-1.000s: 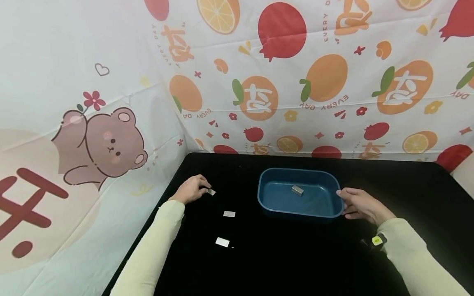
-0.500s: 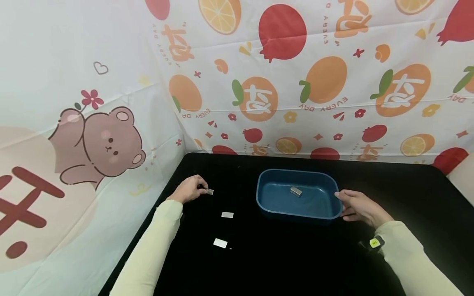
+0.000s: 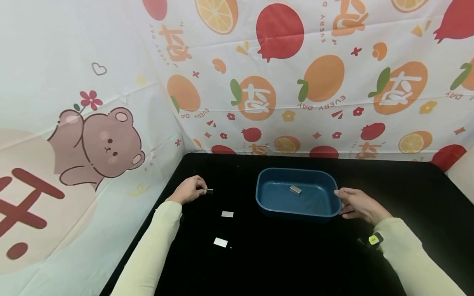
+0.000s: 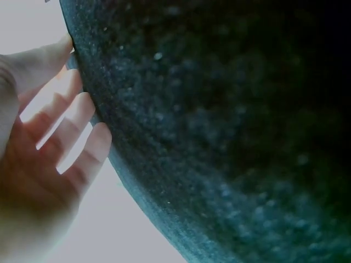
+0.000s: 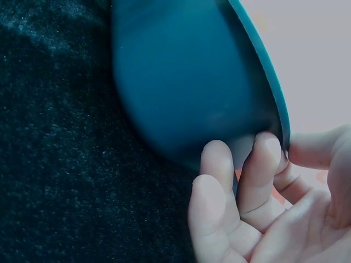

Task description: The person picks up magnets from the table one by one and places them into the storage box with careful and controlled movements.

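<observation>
Thumb to fingertips, our left hand (image 3: 189,190) pinches a block (image 3: 210,191) left of the tub (image 3: 314,200), whose right end our right hand (image 3: 360,205) grips. Only the head view shows a second block (image 3: 295,190) inside.

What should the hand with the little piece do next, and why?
Maybe carry it over to the blue tub: the left hand pinches the little piece, a grey block already lies inside, and the right hand holds the blue tub's edge.

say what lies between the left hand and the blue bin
In the head view: the small block pinched by the left hand, then bare black tabletop straight across to the bin.
</observation>
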Action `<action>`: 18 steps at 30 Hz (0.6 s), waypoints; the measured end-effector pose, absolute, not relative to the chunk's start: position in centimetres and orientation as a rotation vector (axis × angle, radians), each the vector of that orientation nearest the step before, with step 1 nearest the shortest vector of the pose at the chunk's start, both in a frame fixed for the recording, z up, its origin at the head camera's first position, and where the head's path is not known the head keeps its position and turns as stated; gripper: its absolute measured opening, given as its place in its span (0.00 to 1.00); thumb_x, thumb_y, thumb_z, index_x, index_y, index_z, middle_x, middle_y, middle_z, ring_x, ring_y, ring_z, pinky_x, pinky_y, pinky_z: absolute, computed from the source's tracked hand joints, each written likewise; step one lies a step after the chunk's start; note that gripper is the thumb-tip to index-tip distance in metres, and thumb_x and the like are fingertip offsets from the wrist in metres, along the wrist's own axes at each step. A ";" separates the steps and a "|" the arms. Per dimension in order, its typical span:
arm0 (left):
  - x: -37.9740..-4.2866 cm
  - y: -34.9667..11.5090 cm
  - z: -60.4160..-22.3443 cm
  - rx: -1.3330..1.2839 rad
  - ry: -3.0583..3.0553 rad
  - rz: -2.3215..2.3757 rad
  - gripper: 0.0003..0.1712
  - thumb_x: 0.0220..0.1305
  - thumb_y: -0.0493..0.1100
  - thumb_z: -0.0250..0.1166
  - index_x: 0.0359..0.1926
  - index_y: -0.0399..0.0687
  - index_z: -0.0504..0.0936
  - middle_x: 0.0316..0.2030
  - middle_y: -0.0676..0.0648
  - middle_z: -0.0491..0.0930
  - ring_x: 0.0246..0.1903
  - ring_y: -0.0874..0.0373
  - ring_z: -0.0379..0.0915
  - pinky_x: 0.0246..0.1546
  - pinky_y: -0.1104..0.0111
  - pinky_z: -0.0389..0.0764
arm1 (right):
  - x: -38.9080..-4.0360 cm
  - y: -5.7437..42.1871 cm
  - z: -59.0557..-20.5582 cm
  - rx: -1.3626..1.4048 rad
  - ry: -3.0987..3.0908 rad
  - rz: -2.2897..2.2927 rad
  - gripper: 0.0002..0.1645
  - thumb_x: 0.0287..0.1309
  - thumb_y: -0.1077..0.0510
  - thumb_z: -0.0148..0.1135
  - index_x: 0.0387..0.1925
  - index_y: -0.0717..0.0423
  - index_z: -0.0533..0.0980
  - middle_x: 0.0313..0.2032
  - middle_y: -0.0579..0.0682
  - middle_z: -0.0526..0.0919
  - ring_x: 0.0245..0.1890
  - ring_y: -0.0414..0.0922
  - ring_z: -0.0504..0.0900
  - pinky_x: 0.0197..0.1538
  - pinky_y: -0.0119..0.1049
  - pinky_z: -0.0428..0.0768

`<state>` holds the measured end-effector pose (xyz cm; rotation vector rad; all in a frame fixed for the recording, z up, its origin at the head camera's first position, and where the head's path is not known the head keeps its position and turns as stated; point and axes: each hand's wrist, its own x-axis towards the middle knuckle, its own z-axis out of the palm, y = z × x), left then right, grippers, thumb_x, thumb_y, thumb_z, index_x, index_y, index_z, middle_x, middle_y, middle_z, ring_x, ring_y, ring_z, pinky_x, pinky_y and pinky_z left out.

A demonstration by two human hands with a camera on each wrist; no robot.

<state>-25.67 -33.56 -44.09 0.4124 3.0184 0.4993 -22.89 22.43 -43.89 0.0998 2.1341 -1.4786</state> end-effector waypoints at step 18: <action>-25.7 -33.4 -43.8 0.427 3.030 0.489 0.05 0.62 0.38 0.66 0.30 0.49 0.87 0.45 0.46 0.83 0.47 0.48 0.79 0.54 0.50 0.78 | -23.0 22.6 -44.1 0.097 2.108 -1.495 0.20 0.74 0.39 0.47 0.38 0.48 0.74 0.28 0.45 0.77 0.30 0.41 0.83 0.39 0.37 0.86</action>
